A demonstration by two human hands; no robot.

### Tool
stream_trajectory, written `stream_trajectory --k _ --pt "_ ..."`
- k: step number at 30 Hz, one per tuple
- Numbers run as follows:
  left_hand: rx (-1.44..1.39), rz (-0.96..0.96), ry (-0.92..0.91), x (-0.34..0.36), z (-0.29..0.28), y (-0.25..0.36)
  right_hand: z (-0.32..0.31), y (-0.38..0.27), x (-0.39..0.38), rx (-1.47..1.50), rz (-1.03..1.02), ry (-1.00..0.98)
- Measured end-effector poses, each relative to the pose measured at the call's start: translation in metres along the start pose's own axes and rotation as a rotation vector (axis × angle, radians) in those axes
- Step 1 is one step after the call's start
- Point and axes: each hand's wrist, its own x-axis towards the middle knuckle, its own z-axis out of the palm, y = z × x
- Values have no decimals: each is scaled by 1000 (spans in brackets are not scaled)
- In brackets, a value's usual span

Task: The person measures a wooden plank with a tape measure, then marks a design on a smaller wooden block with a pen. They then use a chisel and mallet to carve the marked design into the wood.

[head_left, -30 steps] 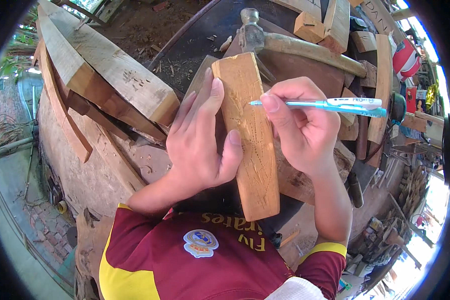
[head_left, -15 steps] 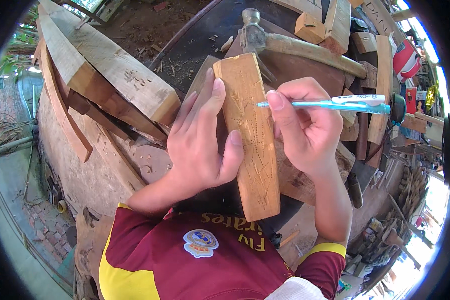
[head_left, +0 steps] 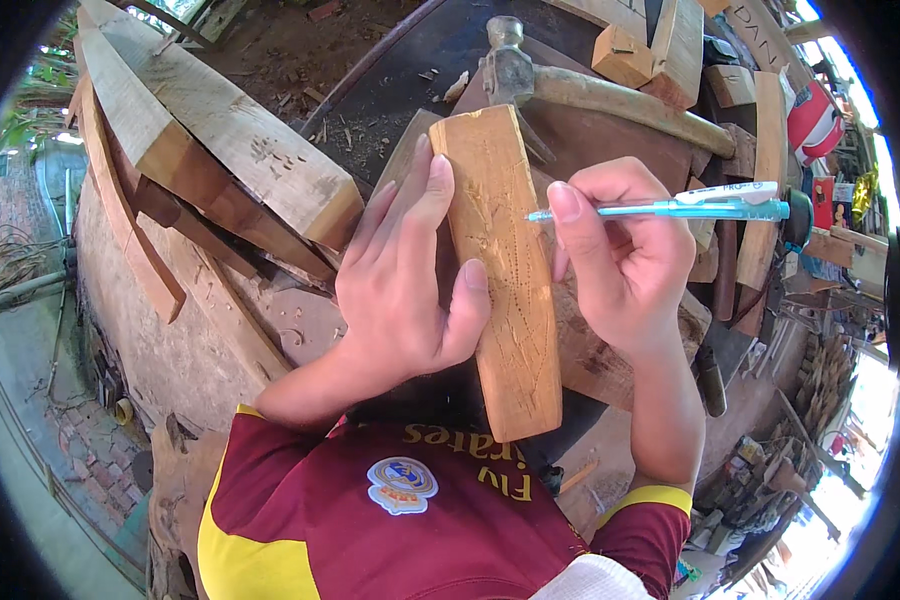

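A long wooden block (head_left: 515, 340) lies nearly upright in the view, its face marked with carved grooves and dotted lines. My left hand (head_left: 395, 275) rests along its left side, fingers stretched out flat and the thumb apart, touching the face. Between the thumb and fingers of my right hand (head_left: 625, 255) is a light-blue pen (head_left: 710, 209) with a white clip, held nearly level. Its tip is at the right part of the block's face, near the edge; whether it touches the wood I cannot tell.
Beyond the block lies a hammer (head_left: 620, 100) with a wooden handle. Thick beams (head_left: 240, 140) are stacked at the left. Offcuts (head_left: 625, 57) crowd the far right, and a red and white object (head_left: 813, 120) sits behind them. Wood chips (head_left: 355, 140) litter the dark surface.
My right hand and the pen have shifted slightly right, bringing the tip nearer the block's right edge. My left hand and the block have hardly moved.
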Motion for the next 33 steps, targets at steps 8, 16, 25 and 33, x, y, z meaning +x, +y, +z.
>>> stream_trajectory --k 8,16,25,33 --pt "-10 -1 -6 -1 1 -1 -6 -1 -1 -32 -11 -28" --pt "-18 -5 -29 0 -2 1 -8 -4 -3 17 22 -82" --pt "-25 30 -24 -1 -2 -2 8 -2 -3 37 -90 -32" --pt "-15 3 -42 0 -4 1 10 1 -3 -41 -156 -38"
